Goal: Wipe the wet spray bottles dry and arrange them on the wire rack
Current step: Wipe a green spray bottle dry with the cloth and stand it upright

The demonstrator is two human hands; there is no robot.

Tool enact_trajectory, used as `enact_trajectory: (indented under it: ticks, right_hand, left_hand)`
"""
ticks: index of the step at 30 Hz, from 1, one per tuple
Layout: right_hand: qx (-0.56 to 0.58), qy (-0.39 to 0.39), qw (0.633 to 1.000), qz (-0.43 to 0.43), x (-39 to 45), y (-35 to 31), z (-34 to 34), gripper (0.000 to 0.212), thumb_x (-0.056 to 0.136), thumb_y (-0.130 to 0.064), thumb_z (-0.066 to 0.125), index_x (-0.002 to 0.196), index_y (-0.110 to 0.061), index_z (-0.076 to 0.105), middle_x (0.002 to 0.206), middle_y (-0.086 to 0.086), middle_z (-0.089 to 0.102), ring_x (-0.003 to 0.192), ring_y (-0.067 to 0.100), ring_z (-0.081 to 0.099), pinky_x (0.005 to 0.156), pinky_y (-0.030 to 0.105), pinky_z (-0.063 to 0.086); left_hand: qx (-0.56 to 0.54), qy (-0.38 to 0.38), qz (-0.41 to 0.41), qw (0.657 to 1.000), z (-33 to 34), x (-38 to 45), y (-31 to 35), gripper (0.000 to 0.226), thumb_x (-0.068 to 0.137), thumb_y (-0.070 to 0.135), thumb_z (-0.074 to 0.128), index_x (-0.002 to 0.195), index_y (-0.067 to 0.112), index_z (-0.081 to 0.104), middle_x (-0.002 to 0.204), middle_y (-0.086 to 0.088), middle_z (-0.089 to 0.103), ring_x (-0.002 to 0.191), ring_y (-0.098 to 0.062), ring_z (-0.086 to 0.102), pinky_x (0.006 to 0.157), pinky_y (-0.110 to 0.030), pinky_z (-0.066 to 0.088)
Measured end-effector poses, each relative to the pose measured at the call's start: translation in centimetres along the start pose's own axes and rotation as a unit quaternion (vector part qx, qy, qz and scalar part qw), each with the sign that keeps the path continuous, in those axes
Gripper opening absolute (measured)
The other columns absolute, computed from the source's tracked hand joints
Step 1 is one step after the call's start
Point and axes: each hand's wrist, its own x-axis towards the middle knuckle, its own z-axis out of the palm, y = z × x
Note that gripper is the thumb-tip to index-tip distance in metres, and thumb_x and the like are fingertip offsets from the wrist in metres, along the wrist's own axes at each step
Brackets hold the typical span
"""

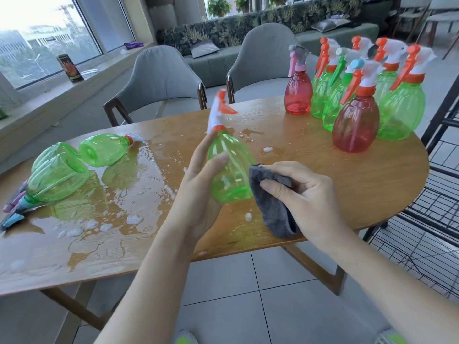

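Bottle [229, 167] in the middle of the shot is the one getting dried right now. Left hand [198, 184] is wrapped around its left side and underside, holding it up off the table [372, 184] with the nozzle tipped toward 12 o'clock, I'd guess so the body stays exposed for wiping. Right hand [305, 194] has a grey cloth [270, 204] bunched in its curled fingers and pressed against the bottle at roughly its 4 o'clock.

Layout looks like a sorting system to me. Wet ones lie on their sides at 9 o'clock in a big puddle [129, 194] with suds: three green ones as far as I can count, lying bottles [59, 175], though the ones at the far edge overlap so I wouldn't swear to it. Some coloured bits at the far left edge are too cut off to identify.

Standing group [357, 95] at 1 to 2 o'clock sits on the dry end of the table, probably the finished pile. I count two red and about five green there, all upright, packed close; the back ones hide each other.

Rack [427, 219] is off the table's right end at 3 o'clock, black wire shelves, nothing visible on them. So none are arranged yet, and wiping comes first.
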Motion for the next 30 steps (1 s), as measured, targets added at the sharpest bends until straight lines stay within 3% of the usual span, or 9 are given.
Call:
enact_trajectory:
  ticks: [5, 9, 11, 15, 18, 22, 25, 27, 30]
  right_hand:
    - [-0.013, 0.035, 0.999, -0.031, 0.1, -0.4, 0.3, 0.021, 0.083, -0.022, 0.077, 0.103, -0.026, 0.077, 0.108, -0.013, 0.075, 0.108, 0.015, 0.07, 0.095, 0.033, 0.053]
    - [-0.153, 0.021, 0.971, -0.181, -0.1, -0.7, 0.7, 0.02, 0.088, -0.01, 0.08, 0.107, -0.008, 0.077, 0.108, 0.003, 0.072, 0.104, 0.015, 0.07, 0.089, 0.027, 0.054]
    - [-0.221, 0.006, 0.943, -0.251, -0.2, -0.6, 1.0, 0.018, 0.091, -0.006, 0.078, 0.108, -0.002, 0.078, 0.106, 0.011, 0.071, 0.099, 0.019, 0.07, 0.085, 0.024, 0.054]
    - [-0.296, -0.012, 0.901, -0.316, 0.1, -0.1, 1.8, 0.019, 0.096, -0.004, 0.072, 0.113, -0.001, 0.077, 0.107, 0.017, 0.07, 0.093, 0.029, 0.068, 0.082, 0.035, 0.056]
    - [-0.305, 0.028, 0.896, -0.323, 0.9, -0.2, 2.2, 0.019, 0.097, -0.004, 0.071, 0.115, 0.002, 0.076, 0.107, 0.019, 0.07, 0.094, 0.032, 0.069, 0.085, 0.037, 0.057]
    - [-0.284, 0.076, 0.909, -0.295, 2.2, -0.8, 1.6, 0.022, 0.097, -0.001, 0.071, 0.118, 0.005, 0.073, 0.109, 0.019, 0.069, 0.1, 0.027, 0.069, 0.091, 0.03, 0.055]
    - [-0.284, 0.09, 0.919, -0.256, 2.2, -0.6, 1.1, 0.023, 0.095, 0.0, 0.072, 0.118, 0.004, 0.073, 0.11, 0.016, 0.069, 0.102, 0.021, 0.068, 0.092, 0.022, 0.053]
    - [-0.29, 0.099, 0.925, -0.226, 1.9, -0.3, 1.1, 0.023, 0.094, -0.001, 0.072, 0.117, 0.002, 0.075, 0.11, 0.014, 0.07, 0.102, 0.019, 0.067, 0.091, 0.02, 0.052]
    - [-0.28, 0.082, 0.936, -0.198, 1.4, 0.2, 0.7, 0.022, 0.091, -0.002, 0.072, 0.112, 0.0, 0.077, 0.107, 0.011, 0.07, 0.099, 0.019, 0.069, 0.087, 0.027, 0.054]
  left_hand:
    - [-0.106, 0.071, 0.008, 0.992, 0.6, 0.8, -0.3, 0.062, 0.095, 0.033, 0.077, 0.151, 0.035, 0.05, 0.151, -0.012, 0.059, 0.123, -0.035, 0.069, 0.084, -0.05, 0.061]
    - [-0.123, 0.091, 0.005, 0.988, 0.5, 1.4, -0.7, 0.059, 0.087, 0.035, 0.082, 0.137, 0.032, 0.05, 0.159, -0.024, 0.048, 0.123, -0.043, 0.067, 0.08, -0.05, 0.061]
    - [-0.124, 0.105, -0.01, 0.987, 0.5, 1.3, -0.9, 0.063, 0.08, 0.04, 0.087, 0.132, 0.033, 0.053, 0.159, -0.024, 0.045, 0.11, -0.041, 0.068, 0.071, -0.044, 0.061]
    - [-0.101, 0.115, -0.012, 0.988, 0.9, 0.9, -1.7, 0.059, 0.075, 0.042, 0.088, 0.126, 0.035, 0.059, 0.14, -0.021, 0.052, 0.089, -0.03, 0.066, 0.059, -0.036, 0.056]
    - [-0.091, 0.108, 0.011, 0.99, 1.2, 0.9, -2.1, 0.062, 0.079, 0.039, 0.085, 0.132, 0.028, 0.055, 0.125, -0.023, 0.058, 0.091, -0.036, 0.065, 0.064, -0.042, 0.053]
    - [-0.101, 0.089, 0.024, 0.991, 1.0, 0.9, -2.2, 0.052, 0.082, 0.037, 0.083, 0.127, 0.03, 0.055, 0.147, -0.024, 0.057, 0.118, -0.043, 0.065, 0.085, -0.056, 0.054]
    - [-0.098, 0.087, 0.028, 0.991, 0.8, 0.7, -2.2, 0.053, 0.085, 0.038, 0.08, 0.13, 0.028, 0.053, 0.149, -0.025, 0.057, 0.117, -0.04, 0.065, 0.087, -0.057, 0.055]
    - [-0.101, 0.097, 0.023, 0.99, 0.8, 0.6, -2.0, 0.064, 0.087, 0.04, 0.079, 0.139, 0.018, 0.05, 0.154, -0.029, 0.052, 0.128, -0.045, 0.064, 0.089, -0.056, 0.058]
    - [-0.112, 0.129, 0.03, 0.985, 0.7, 0.8, -1.8, 0.087, 0.084, 0.043, 0.081, 0.155, 0.011, 0.042, 0.158, -0.028, 0.049, 0.137, -0.05, 0.057, 0.086, -0.055, 0.061]
